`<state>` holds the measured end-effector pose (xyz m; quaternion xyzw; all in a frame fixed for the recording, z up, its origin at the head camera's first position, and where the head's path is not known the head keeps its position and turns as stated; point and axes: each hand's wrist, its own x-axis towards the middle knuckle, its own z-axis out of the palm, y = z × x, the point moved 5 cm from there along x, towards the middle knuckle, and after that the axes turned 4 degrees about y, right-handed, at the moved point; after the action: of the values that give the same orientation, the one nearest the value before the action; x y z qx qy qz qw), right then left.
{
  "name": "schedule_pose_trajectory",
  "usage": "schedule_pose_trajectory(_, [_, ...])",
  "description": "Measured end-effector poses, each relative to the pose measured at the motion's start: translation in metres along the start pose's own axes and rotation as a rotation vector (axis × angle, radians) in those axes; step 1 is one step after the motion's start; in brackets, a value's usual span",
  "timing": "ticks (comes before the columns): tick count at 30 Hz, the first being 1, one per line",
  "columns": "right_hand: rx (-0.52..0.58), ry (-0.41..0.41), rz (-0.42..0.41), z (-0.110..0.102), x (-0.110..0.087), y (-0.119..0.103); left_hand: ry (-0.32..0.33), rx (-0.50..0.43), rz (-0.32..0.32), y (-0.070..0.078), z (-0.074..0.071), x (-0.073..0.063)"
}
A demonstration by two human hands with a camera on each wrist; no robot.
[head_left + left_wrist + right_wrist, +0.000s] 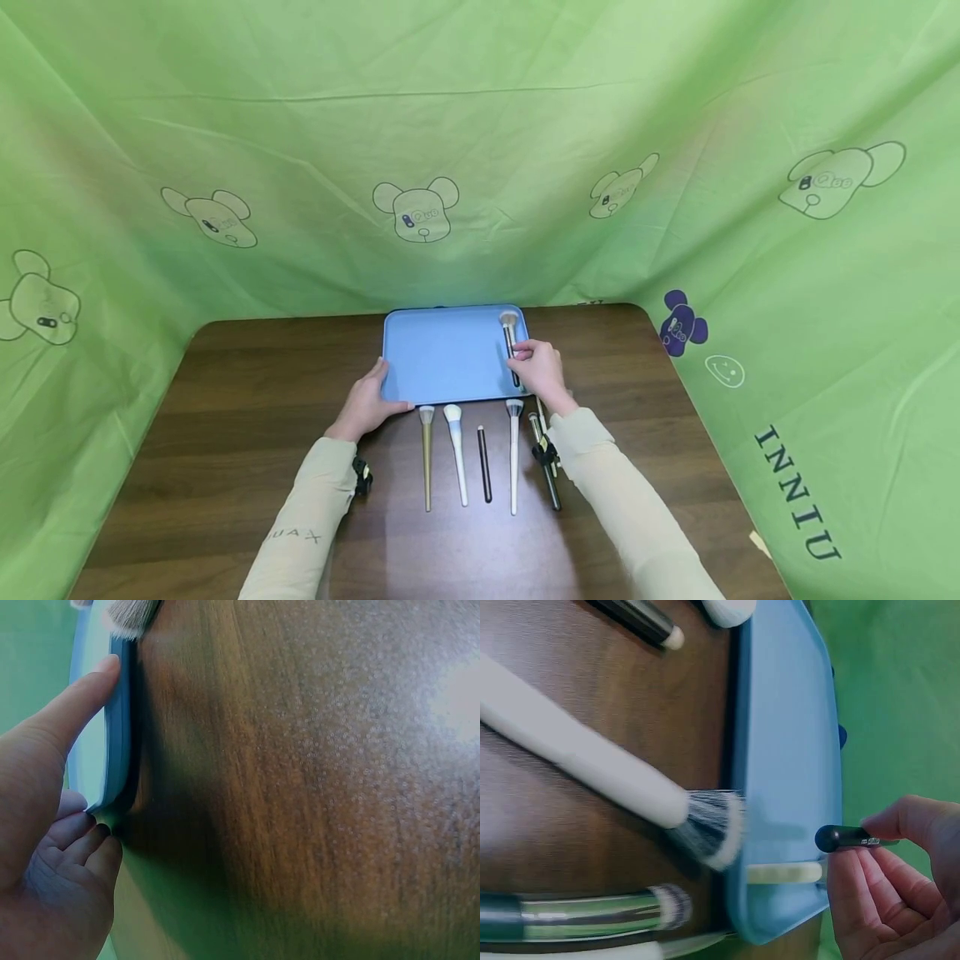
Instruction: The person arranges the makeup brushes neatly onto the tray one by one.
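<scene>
My left hand holds the near left corner of a shallow blue tray, thumb on the front edge and fingers at the left side. Over the tray's right end, my right hand pinches a black-handled makeup brush between thumb and fingers. Its bristles point toward the back of the tray, and the rounded handle end faces the right wrist camera. Beneath it, a pale brush handle lies in the tray, its other end hidden by the hand.
Before the tray lie a tan-handled brush, a white brush, a short dark brush and a white brush with dark-based bristles. A dark-handled brush and a slim pale one lie beside the right forearm. Green cloth hangs behind the table.
</scene>
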<state>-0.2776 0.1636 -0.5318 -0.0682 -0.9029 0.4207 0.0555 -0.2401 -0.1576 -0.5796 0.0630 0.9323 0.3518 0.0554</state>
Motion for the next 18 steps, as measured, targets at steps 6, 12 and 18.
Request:
schedule_pose_trajectory(6, [-0.039, -0.029, 0.007, 0.005, 0.013, -0.008, -0.002, -0.001, -0.003, -0.001, 0.001, 0.000])
schedule_pose_trajectory(12, [-0.087, -0.045, 0.019, 0.016, 0.023, -0.012, 0.004, 0.016, 0.010, 0.000, 0.001, 0.000])
schedule_pose_trajectory(18, [-0.160, -0.063, 0.027, 0.025, 0.025, -0.017, -0.001, 0.009, -0.001, 0.000, 0.000, 0.000])
